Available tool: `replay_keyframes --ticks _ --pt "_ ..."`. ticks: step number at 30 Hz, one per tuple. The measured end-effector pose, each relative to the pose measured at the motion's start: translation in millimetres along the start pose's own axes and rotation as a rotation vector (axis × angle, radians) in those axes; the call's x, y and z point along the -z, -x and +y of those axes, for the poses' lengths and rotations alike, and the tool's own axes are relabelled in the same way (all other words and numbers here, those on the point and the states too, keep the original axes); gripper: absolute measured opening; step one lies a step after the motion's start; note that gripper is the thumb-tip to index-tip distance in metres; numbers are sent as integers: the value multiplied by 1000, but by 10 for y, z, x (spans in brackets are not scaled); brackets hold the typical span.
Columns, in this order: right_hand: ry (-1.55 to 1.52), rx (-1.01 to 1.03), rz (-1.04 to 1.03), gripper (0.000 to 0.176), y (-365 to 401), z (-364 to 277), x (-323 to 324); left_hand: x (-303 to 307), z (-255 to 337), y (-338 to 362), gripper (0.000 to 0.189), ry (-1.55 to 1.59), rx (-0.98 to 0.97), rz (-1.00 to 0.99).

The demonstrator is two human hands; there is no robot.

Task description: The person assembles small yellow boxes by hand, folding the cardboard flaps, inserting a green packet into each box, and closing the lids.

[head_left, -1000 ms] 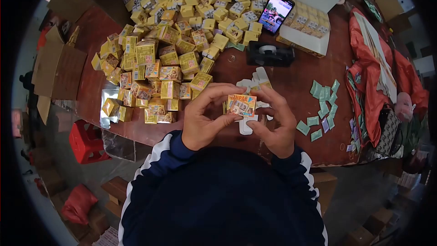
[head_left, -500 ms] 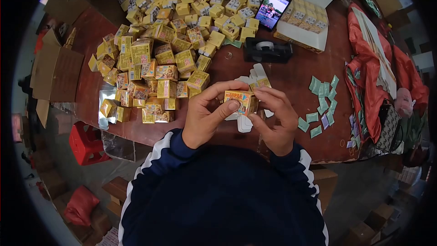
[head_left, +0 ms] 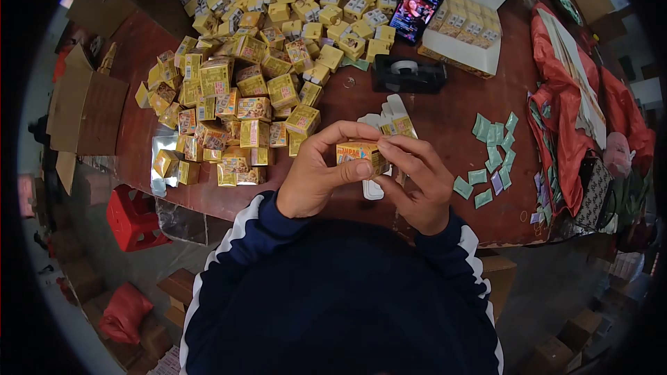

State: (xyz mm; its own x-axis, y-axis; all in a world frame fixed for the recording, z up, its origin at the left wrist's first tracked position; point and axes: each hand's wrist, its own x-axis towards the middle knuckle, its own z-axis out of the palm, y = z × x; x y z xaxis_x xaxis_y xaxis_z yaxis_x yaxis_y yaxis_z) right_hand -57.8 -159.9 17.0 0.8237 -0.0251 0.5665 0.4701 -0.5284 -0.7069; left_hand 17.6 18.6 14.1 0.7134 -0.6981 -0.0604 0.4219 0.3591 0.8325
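Between both hands, in the middle of the head view, is a small yellow and orange printed box (head_left: 351, 153). My left hand (head_left: 321, 170) grips it from the left, with the thumb across its front face. On the right side, the fingers and thumb of my right hand (head_left: 417, 178) press on the box's end. A flat, unfolded carton (head_left: 398, 125) lies on the table just behind and partly under the hands. Left of my left hand is a heap of yellow boxes (head_left: 253, 134).
The red-brown table (head_left: 333, 107) also bears a black tape dispenser (head_left: 408, 76), a lit phone (head_left: 417, 12), an open carton of small boxes (head_left: 462, 28), green sachets (head_left: 492, 156) and red plastic bags (head_left: 558, 111). A red stool (head_left: 132, 221) stands at the left.
The box in my hands has tilted, so less of its front shows, and has shifted slightly left. My left thumb lies flatter across it. The phone's picture is different.
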Motion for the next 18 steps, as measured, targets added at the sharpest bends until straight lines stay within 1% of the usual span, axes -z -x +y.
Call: replay_keyframes --ticks 2,3,5,6,7,8,11,12,13,14,16,17,18 --pt "13 6 -14 47 -1 12 -2 -4 -10 -14 50 49 39 36" --pt "-12 -28 6 48 -2 15 -7 -22 -15 -22 50 49 36 37" --pt "-40 -60 22 50 7 42 -40 -62 -18 -29 58 5 -58 68" --pt "-96 -73 73 49 26 74 -77 -57 -7 -22 58 6 -61 71" --pt "-151 -87 125 49 40 94 -98 -46 9 -10 65 25 -52 62" --pt "-151 -87 124 49 50 102 -88 -34 26 1 72 44 -43 52" --pt "-101 -79 70 50 67 81 -47 24 96 13 67 74 -29 45" --pt "-307 -152 63 54 35 31 -45 40 107 17 67 75 -29 45" --pt "-513 -225 55 57 17 3 -46 55 116 21 67 27 -75 19" --pt "-514 -225 52 57 42 26 -45 64 120 25 66 -20 -121 -5" --pt "-597 -279 -21 65 119 101 -8 66 111 23 66 -39 -151 -16" --pt "-600 -273 -29 65 139 90 15 67 110 19 65 -62 -184 -26" --pt "-569 -304 -21 65 149 73 21 59 104 23 64 -77 -176 -5"
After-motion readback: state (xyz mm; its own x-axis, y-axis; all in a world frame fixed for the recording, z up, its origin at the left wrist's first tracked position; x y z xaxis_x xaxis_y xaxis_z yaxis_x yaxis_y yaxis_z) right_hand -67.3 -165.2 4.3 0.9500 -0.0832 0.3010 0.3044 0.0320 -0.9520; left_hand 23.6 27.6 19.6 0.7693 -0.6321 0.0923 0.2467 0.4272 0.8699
